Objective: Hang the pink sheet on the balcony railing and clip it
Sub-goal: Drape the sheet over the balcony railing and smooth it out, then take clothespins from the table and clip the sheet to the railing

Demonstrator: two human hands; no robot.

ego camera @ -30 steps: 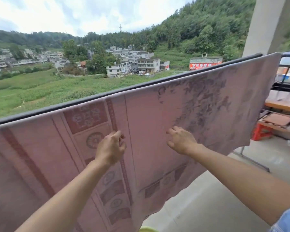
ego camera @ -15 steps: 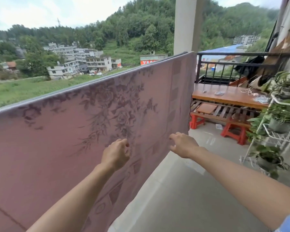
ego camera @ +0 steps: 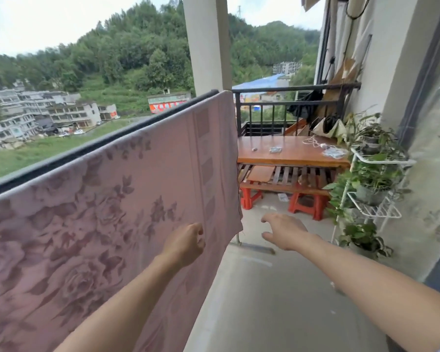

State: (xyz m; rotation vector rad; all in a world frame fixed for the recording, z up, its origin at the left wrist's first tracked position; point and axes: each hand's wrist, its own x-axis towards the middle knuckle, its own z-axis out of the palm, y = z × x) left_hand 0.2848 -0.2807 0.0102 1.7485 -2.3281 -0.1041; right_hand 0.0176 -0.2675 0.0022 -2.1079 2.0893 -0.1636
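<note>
Presently the pink sheet [ego camera: 127,199] hangs over the railing [ego camera: 61,161] (lower hem cut off); left hand [ego camera: 184,243] curled against it, grip unclear; right hand [ego camera: 285,231] spread, empty.

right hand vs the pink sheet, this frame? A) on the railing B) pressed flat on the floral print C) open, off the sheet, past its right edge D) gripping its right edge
C: the right hand is open with fingers spread over bare floor, clear of the pink sheet's right edge; only the left hand is at the fabric.
</note>
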